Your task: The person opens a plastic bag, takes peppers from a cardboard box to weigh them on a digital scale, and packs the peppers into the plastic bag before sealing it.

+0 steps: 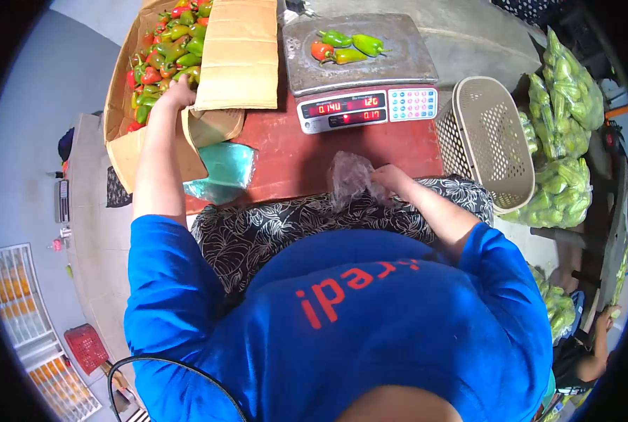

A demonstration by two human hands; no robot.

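Note:
My left hand point(179, 93) reaches into a cardboard box point(240, 53) of red and green peppers point(177, 49). Its fingers are partly hidden among the peppers, so what they grip does not show. In my right hand point(391, 179) is a clear plastic bag point(349, 179), held low near the table's front edge. Several peppers, mostly green with one partly red point(321, 50), lie on the metal plate of a digital scale point(361, 74), whose red display is lit.
Right of the scale stands a beige perforated basket point(493, 133). Bags of green vegetables point(570, 105) are stacked beyond it. A teal plastic packet point(222, 172) lies on the red table point(279, 151) beside the box. Another person's arm point(600, 344) shows at the lower right.

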